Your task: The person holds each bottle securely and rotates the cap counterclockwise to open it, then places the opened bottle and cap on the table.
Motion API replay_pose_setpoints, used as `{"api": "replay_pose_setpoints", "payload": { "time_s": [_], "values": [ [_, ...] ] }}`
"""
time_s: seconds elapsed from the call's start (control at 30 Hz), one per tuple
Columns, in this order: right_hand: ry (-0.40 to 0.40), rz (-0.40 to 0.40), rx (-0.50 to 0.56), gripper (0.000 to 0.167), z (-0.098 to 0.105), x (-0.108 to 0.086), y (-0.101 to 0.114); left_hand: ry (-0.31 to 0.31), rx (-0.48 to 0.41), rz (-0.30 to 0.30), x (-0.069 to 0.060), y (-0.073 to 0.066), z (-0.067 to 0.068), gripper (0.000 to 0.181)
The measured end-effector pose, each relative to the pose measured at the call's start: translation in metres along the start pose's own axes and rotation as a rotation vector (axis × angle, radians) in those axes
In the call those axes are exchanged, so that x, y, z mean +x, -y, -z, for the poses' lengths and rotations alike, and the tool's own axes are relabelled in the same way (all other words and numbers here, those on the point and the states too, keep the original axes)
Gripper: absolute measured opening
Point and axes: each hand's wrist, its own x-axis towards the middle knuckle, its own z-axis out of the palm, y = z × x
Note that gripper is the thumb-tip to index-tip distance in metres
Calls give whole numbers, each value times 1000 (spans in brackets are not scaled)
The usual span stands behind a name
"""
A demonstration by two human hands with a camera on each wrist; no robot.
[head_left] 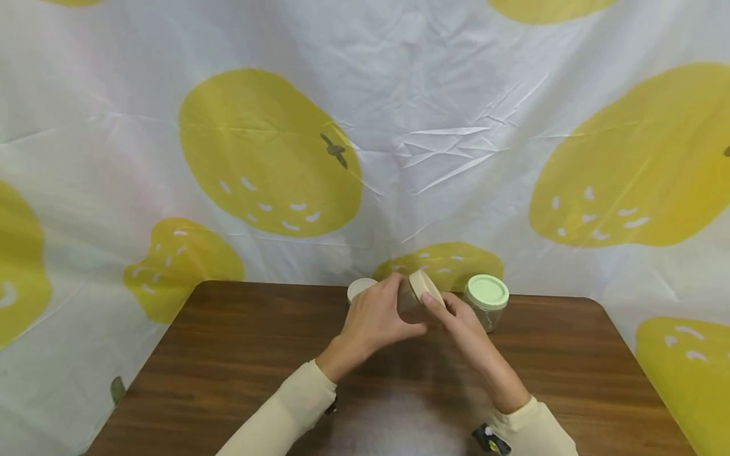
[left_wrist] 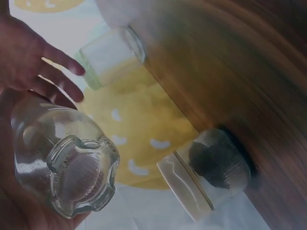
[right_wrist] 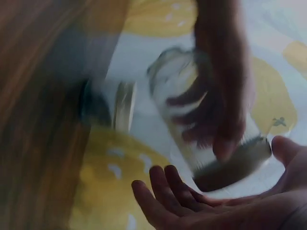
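- The left hand has its fingers curled round the jar, long axis tilted.
- The lid faces the nearer right hand, its fingers loosely extended, gripping nothing.

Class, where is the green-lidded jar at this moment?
In the head view, the green-lidded jar stands near the far edge of the table, just right of the right hand.

Both forearms angle inward, the left hand curled in a grip, the right hand beside it, fingers extended.
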Motion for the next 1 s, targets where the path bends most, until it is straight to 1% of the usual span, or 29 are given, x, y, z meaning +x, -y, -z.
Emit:
{"api": "replay_pose_setpoints", "payload": {
  "time_s": [0.07, 0.13, 0.23, 0.33, 0.4, 0.53, 0.6, 0.7, 0.77, 0.9, 1.0],
  "values": [
    [-12, 40, -160, 67, 4, 0, 1, 8, 23, -19, -1, 1, 0, 66],
    [-34, 60, -276, 74, 8, 0, 3, 12, 38, -40, -2, 2, 0, 67],
    [-74, 78, -385, 80, 12, 1, 8, 5, 63, -74, -3, 3, 0, 69],
    [-96, 93, -479, 82, 15, 3, 13, -17, 103, -111, -3, 4, 0, 72],
    [-96, 104, -552, 84, 16, 6, 15, -38, 135, -140, -2, 5, 0, 74],
    [-63, 98, -665, 90, 17, 12, 18, -72, 192, -189, -1, 8, 1, 76],
    [-34, 76, -678, 93, 17, 15, 20, -79, 214, -208, -1, 10, 1, 76],
    [4, 35, -669, 94, 19, 19, 20, -87, 249, -243, -1, 13, 1, 81],
    [33, 7, -639, 94, 20, 21, 20, -92, 277, -269, -1, 16, 1, 86],
    [69, -8, -565, 91, 21, 24, 15, -104, 333, -306, -3, 21, -1, 92],
    [70, -8, -521, 89, 19, 25, 10, -110, 358, -323, -3, 22, -3, 93]
  ]
}}
